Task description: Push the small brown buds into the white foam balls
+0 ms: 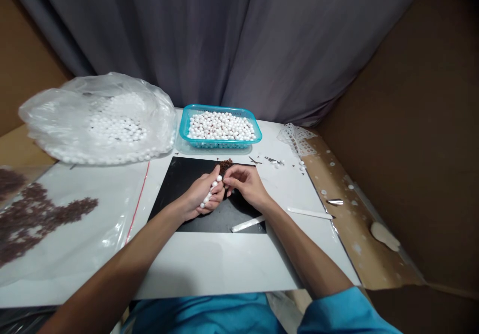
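Note:
My left hand (202, 194) is curled over a black mat (179, 179), gripping a short row of white beads (210, 191) that sticks out between its fingers. My right hand (243, 181) is beside it, fingers pinched together at the top bead; what they pinch is too small to name. A small heap of dark brown bits (225, 165) lies on the mat just beyond both hands. A turquoise basket (220, 109) full of white beads stands behind the mat.
A clear plastic bag of white beads (101, 119) lies at the back left. A clear bag with dark brown bits (33, 214) covers the left. White strips (247, 223) lie near my right wrist. Cardboard walls close in the right side; a grey curtain hangs behind.

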Demonstrator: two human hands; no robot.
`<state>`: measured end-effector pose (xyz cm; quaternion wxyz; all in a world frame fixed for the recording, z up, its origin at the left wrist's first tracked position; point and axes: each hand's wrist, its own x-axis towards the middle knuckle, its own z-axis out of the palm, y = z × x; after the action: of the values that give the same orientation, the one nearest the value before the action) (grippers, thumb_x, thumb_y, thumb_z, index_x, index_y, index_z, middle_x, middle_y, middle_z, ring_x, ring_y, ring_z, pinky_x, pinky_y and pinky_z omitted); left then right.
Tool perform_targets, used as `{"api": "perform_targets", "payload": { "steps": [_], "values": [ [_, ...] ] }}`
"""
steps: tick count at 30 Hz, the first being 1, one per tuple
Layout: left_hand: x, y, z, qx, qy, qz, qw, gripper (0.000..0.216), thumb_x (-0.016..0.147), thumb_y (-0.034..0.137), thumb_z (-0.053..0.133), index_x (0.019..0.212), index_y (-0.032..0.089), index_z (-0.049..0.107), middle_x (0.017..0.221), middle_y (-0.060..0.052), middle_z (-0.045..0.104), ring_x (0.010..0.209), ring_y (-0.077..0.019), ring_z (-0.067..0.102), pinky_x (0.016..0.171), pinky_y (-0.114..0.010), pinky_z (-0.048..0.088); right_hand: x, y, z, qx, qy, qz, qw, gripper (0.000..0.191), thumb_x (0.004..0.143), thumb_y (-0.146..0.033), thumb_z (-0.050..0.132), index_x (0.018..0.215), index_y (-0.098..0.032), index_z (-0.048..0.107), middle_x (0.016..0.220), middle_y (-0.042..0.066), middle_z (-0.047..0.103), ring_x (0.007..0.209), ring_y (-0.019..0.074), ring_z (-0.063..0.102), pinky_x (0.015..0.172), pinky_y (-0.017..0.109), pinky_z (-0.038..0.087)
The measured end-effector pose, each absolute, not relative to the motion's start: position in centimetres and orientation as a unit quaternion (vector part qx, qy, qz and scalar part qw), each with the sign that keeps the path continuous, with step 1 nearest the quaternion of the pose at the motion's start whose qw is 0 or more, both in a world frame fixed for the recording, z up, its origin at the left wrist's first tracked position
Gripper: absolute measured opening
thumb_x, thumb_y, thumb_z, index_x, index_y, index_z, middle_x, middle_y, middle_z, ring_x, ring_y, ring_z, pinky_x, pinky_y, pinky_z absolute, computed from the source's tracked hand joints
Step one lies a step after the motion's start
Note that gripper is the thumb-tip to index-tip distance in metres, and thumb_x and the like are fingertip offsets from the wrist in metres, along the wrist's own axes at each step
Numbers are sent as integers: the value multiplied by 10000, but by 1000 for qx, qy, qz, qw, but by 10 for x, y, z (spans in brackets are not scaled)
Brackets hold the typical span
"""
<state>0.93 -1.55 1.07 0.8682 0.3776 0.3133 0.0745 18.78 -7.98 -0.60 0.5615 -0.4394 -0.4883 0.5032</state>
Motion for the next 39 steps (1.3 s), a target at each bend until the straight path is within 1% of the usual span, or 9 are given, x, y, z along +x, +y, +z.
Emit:
{"api": "perform_targets", "payload": {
  "steps": [5,8,13,18,22,29,32,35,39],
  "values": [
    [9,-16,11,360,328,81,870,661,914,785,549,635,210,381,481,46,390,310,-55,286,265,-134,121,180,-81,-15,-438,-480,485,585,313,847,-444,860,923,-168,733,713,12,704,585,157,664,576,275,596],
    [9,-16,11,352,327,82,873,652,924,769,550,633,211,382,478,44,396,305,-59,286,260,-138,127,176,-83,-15,-444,-485,463,594,277,863,-417,849,918,-173,729,687,5,692,584,155,660,600,274,582],
    [11,-19,12,358,331,100,867,648,941,741,551,617,208,375,463,44,386,299,-61,291,261,-138,131,173,-86,-9,-464,-509,407,600,203,919,-379,786,909,-183,735,813,19,694,612,136,647,609,267,566],
    [11,-20,14,366,325,94,867,646,942,724,562,608,209,362,455,46,383,291,-58,284,260,-138,122,171,-88,-1,-470,-535,367,599,146,932,-321,760,881,-185,748,903,28,688,632,122,627,584,251,551],
    [9,-20,15,373,322,84,866,636,949,718,549,610,216,354,456,47,384,293,-56,280,264,-137,118,170,-89,2,-472,-540,359,598,131,932,-298,756,871,-183,750,936,35,693,642,120,627,590,251,556],
    [9,-22,18,390,310,85,863,616,967,682,537,600,220,362,457,46,368,292,-53,275,280,-139,114,170,-92,7,-487,-543,346,590,157,929,-341,760,866,-197,752,953,52,700,665,141,629,610,280,566],
    [10,-23,21,376,316,91,866,614,974,678,527,598,222,359,461,44,366,287,-53,273,278,-143,103,170,-90,9,-483,-530,365,594,174,906,-364,789,881,-197,746,933,46,709,662,145,639,608,284,569],
    [10,-23,23,365,313,101,871,615,978,682,518,602,221,360,461,43,370,283,-54,271,275,-142,91,171,-89,9,-478,-516,385,598,193,878,-367,825,918,-199,740,869,30,716,658,153,649,602,281,570],
    [9,-22,22,360,310,113,872,616,974,692,521,613,217,363,466,44,377,289,-52,272,278,-133,94,173,-88,7,-488,-524,371,591,175,887,-349,819,944,-197,753,848,27,714,641,148,633,579,273,551]
  ]
}}
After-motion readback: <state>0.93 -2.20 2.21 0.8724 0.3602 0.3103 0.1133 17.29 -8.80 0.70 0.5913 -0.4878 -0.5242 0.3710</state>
